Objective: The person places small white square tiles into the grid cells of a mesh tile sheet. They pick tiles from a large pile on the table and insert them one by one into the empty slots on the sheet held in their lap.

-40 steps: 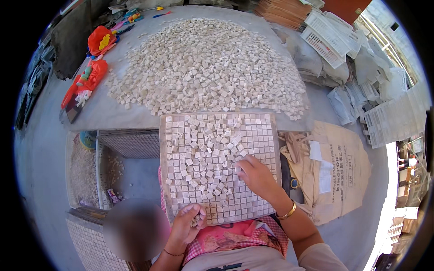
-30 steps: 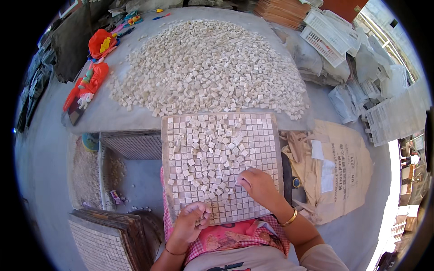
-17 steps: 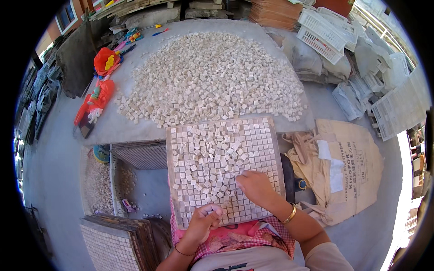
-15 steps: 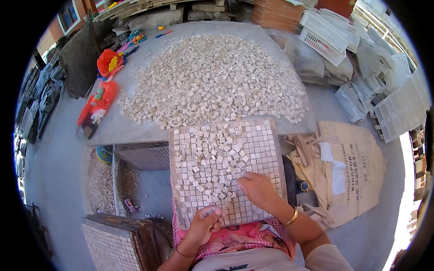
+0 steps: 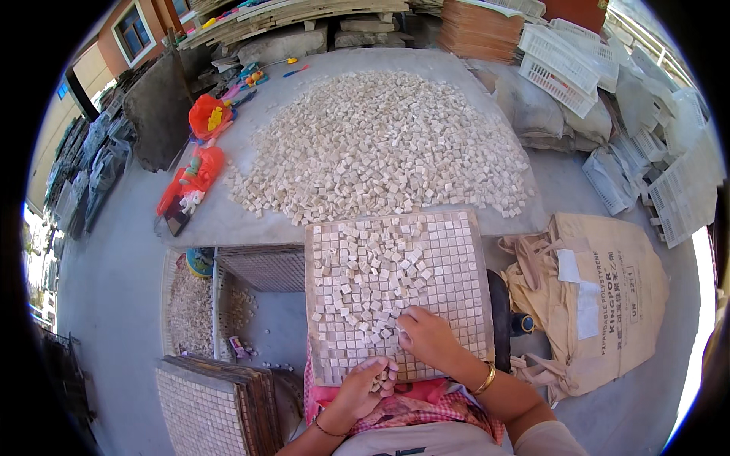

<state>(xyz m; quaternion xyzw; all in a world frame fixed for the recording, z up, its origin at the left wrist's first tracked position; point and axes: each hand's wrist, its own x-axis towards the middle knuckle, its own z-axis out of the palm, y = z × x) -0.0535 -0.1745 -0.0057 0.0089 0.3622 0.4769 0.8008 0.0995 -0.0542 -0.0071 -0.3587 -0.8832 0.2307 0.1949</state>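
A square gridded board point(image 5: 309, 281) lies across my lap, its cells largely filled with small pale stone tiles. Over its left and middle part, loose tiles point(image 5: 374, 277) are scattered on top. My left hand point(image 5: 356, 393), at the board's near edge, is curled around a few small tiles point(image 5: 379, 378). My right hand point(image 5: 435, 340), wearing a gold bangle, rests low on the board to the right of the loose tiles. Its fingers are bent together and point down at the grid; whatever is between the fingertips is hidden.
Beyond the board, a large heap of tiles point(image 5: 388, 144) covers a grey table point(image 5: 251, 228). More gridded boards point(image 5: 199, 410) stand at lower left, near a tile-filled crate point(image 5: 190, 308). A beige sack point(image 5: 623, 304) lies to the right; white plastic crates point(image 5: 559, 80) are behind.
The whole view has shifted slightly. My left hand has turned, and tiles now show in its curled fingers. The right hand stays by the loose tiles, fingers bent.
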